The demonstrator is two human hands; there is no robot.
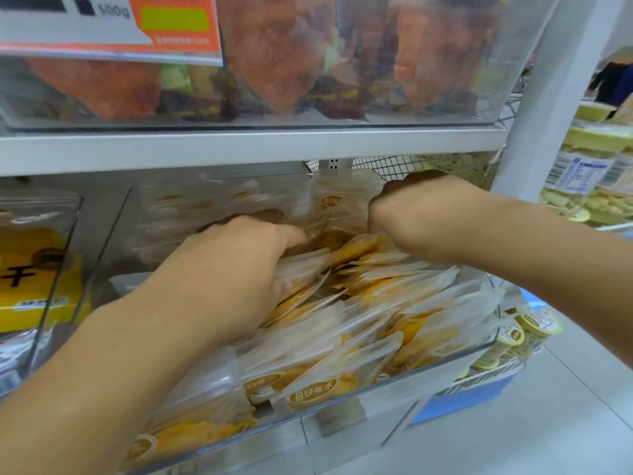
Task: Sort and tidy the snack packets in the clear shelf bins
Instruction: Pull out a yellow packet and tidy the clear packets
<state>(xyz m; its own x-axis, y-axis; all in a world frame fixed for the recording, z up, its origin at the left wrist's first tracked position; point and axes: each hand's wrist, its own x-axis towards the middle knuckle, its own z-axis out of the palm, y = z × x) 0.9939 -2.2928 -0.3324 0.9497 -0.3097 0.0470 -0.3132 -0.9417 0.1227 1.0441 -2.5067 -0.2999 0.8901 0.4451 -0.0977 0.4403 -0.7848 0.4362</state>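
A clear shelf bin [445, 366] on the middle shelf is full of small see-through packets of yellow dried fruit [370, 323], lying slanted in loose rows. My left hand [236, 265] reaches deep into the bin on the left, its fingers pushed down among the packets and its thumb pointing toward the back. My right hand [414, 207] is at the back right, its fingers curled round the upper edge of an upright packet [342, 200]. The fingertips of both hands are hidden by packets.
A second clear bin [496, 80] of orange and brown packets sits on the shelf above, with a price label [113, 25]. A bin with a yellow packet [37, 272] stands to the left. Jars [589, 180] and yellow-lidded tubs [520, 334] fill shelves on the right. A white upright [548, 114] borders the shelf.
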